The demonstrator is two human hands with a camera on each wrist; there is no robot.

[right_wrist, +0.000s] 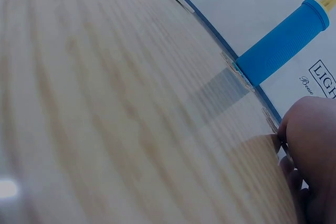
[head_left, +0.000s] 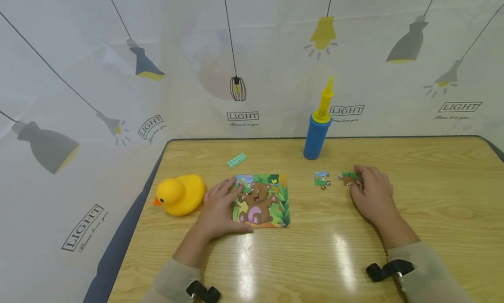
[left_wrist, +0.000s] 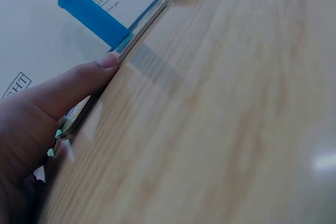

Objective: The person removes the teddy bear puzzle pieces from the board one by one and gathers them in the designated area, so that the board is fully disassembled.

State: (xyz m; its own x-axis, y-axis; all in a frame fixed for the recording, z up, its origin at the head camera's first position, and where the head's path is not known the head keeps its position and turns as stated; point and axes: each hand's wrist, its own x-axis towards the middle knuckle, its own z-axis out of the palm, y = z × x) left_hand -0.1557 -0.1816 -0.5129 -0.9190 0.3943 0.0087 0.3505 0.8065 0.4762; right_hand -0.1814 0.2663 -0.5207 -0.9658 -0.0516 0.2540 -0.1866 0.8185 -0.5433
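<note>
A square bear jigsaw puzzle (head_left: 260, 202) lies flat on the wooden table. My left hand (head_left: 220, 209) rests on its left side, fingers spread over the upper left part and thumb along the bottom edge. In the left wrist view the thumb (left_wrist: 86, 80) touches the puzzle's near edge. Right of the puzzle, my right hand (head_left: 374, 193) pinches a brown and green puzzle piece (head_left: 349, 178) at its right side between thumb and index finger. Another puzzle piece (head_left: 322, 179), blue and green, lies loose between that piece and the puzzle.
A yellow rubber duck (head_left: 185, 194) sits just left of my left hand. Behind the pieces stands a blue hand pump (head_left: 316, 136) with a yellow nozzle. A small mint-green studded strip (head_left: 236, 160) lies behind the puzzle. A lamp-printed sheet (head_left: 275, 75) hangs along the table's back edge.
</note>
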